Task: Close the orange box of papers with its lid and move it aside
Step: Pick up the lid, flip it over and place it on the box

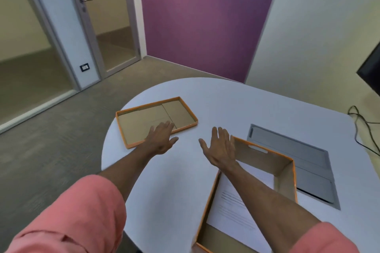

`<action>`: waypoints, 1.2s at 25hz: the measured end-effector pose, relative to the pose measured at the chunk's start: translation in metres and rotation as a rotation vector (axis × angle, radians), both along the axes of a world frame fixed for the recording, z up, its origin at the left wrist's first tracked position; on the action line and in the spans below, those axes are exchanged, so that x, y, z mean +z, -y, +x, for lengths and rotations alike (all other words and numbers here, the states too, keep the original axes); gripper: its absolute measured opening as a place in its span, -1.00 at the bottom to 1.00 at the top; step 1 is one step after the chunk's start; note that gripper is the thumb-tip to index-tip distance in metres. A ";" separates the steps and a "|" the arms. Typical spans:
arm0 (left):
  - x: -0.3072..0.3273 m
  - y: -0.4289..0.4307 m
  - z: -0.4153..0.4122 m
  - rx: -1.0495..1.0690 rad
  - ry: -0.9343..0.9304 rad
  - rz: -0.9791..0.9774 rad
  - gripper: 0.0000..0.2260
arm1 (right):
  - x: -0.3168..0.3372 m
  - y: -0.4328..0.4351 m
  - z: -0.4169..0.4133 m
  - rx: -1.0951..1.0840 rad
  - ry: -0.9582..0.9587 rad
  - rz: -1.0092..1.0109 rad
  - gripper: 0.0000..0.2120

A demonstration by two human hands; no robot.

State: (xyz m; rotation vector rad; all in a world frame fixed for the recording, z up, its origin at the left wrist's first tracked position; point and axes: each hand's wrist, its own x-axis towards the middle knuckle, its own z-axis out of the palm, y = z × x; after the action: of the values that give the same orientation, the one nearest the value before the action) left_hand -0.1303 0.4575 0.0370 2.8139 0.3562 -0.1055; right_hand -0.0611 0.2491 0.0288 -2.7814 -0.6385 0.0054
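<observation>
The orange box (286, 178) stands open at the near right of the white table, with printed papers (232, 203) lying inside it. Its lid (144, 117) lies upside down at the table's left, brown inside with an orange rim. My left hand (161, 139) is open, fingers spread, over the lid's near edge. My right hand (219, 148) is open above the table between lid and box, close to the box's far left corner; its forearm crosses over the box and hides part of the papers.
A grey cable hatch (308, 162) is set into the white table (226, 100) just right of the box. Black cables (357, 121) hang off the far right edge. The table's rounded left edge drops to carpeted floor; a glass door stands beyond.
</observation>
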 end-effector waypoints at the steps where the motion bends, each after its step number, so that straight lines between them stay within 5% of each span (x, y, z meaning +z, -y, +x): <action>1: 0.001 -0.015 0.002 0.004 -0.010 0.025 -0.44 | -0.001 -0.019 0.002 0.019 -0.011 0.005 -0.28; 16: -0.067 -0.246 0.106 -0.022 -0.134 0.057 -0.42 | -0.071 -0.264 0.080 0.061 -0.084 -0.105 -0.31; 30: -0.183 -0.277 0.154 -0.094 -0.348 -0.064 -0.35 | -0.174 -0.308 0.109 0.009 -0.460 -0.290 -0.30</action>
State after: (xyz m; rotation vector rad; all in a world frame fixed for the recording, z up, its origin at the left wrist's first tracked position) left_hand 0.0240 0.7344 -0.1465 2.7429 0.2898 -0.6203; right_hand 0.0481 0.5575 -0.1448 -2.8875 -0.5620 0.7712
